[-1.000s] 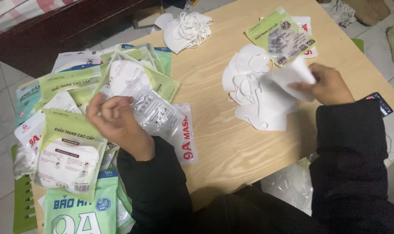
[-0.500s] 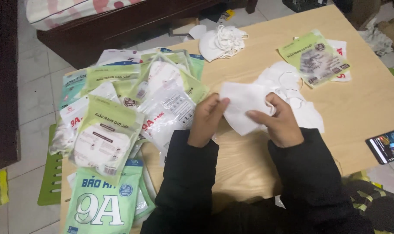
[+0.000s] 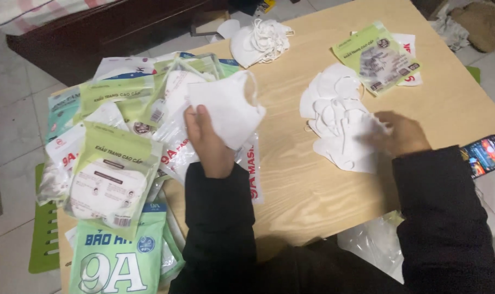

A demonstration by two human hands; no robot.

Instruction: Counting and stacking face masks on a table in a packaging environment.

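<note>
- We have a single view, from a camera worn on the head, looking steeply down and forward over both dark sleeves.
- It sits close: the wooden table (image 3: 313, 196) fills most of the frame, tilted so its far edge runs toward the upper right.
- Tiled floor (image 3: 13, 125) shows at the left edge (no second view shares the scene).

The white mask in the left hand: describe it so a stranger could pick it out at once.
Start at the wooden table and go to its left side, where a heap of green and clear mask packets lies. Above the heap's right edge the left hand lifts a single white mask, thumb on its face. Unlike the loose white masks under the right hand, it is alone and off the table.
</note>
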